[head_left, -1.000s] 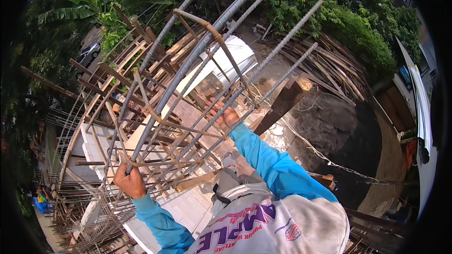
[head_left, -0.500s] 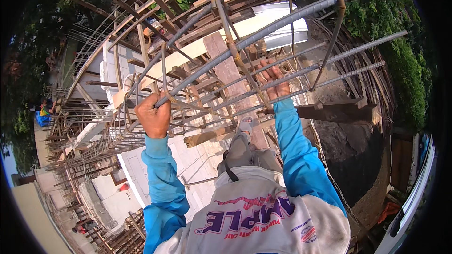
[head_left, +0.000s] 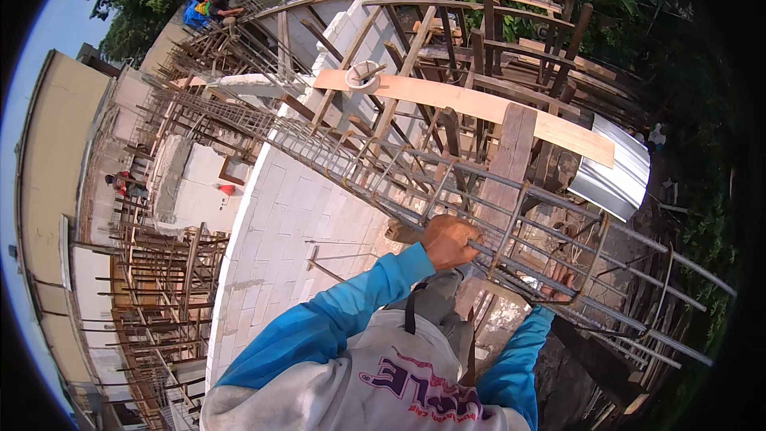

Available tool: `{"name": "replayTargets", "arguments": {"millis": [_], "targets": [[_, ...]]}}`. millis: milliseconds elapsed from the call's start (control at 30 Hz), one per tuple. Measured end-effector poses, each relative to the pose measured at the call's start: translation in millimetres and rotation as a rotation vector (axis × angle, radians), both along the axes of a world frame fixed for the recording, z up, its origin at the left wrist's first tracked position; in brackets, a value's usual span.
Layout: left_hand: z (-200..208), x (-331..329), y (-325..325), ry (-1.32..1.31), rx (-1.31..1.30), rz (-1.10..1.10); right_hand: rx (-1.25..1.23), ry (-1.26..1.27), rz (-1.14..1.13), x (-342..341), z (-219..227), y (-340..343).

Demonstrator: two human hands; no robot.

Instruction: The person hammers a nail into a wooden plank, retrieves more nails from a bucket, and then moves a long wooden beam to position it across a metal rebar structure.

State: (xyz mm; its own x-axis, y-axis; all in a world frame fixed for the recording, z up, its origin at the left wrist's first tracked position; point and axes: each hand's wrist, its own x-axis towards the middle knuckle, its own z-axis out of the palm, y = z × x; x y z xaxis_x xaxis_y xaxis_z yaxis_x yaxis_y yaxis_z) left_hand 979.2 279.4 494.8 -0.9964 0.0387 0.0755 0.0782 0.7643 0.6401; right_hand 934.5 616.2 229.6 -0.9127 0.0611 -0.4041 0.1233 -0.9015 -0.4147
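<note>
A long cage of steel reinforcing bars (head_left: 415, 179) with bent stirrups runs from the upper left to the lower right in front of me. My left hand (head_left: 448, 241) is closed around one of its long bars near the middle. My right hand (head_left: 556, 281) grips a lower bar of the same cage, partly hidden behind the steel. Both arms wear blue sleeves. A tool handle (head_left: 469, 351) hangs at my waist.
A white block wall (head_left: 295, 215) stands below the cage. A pale timber plank (head_left: 479, 108) crosses wooden props behind it. A sheet of corrugated metal (head_left: 614, 172) lies at right. Scaffold poles (head_left: 159, 271) fill the left. Other people (head_left: 206, 9) work far off.
The view has swung round, so the cage now runs down to the right. Both hands keep hold of the bars, now closer together and lower in the picture.
</note>
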Motion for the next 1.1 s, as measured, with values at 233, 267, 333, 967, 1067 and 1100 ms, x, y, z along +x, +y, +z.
{"name": "replayTargets", "arguments": {"millis": [233, 267, 333, 967, 1067, 1100], "targets": [[-43.7, 21.8, 27.1, -0.281, -0.067, -0.112, -0.137, -0.442, -0.304, 36.4, -106.7, 42.8], [-47.1, 18.5, 26.5, -0.287, -0.063, -0.134, -0.115, -0.479, -0.304, 41.6, -115.1, 47.3], [-50.5, 11.1, 26.4, -0.232, -0.112, -0.117, -0.088, -0.553, -0.294, 53.7, -128.0, 60.1], [-39.4, -6.2, 28.4, -0.356, 0.008, -0.147, 1.563, 0.023, 0.171, -2.2, 301.8, -63.5], [-42.5, -6.7, 25.0, -0.412, 0.054, -0.162, 1.277, -0.145, 0.469, -17.8, 297.1, -63.6], [-43.8, -5.1, 21.2, -0.419, 0.059, -0.169, 1.278, -0.134, 0.486, -22.6, 298.5, -61.3]]}}
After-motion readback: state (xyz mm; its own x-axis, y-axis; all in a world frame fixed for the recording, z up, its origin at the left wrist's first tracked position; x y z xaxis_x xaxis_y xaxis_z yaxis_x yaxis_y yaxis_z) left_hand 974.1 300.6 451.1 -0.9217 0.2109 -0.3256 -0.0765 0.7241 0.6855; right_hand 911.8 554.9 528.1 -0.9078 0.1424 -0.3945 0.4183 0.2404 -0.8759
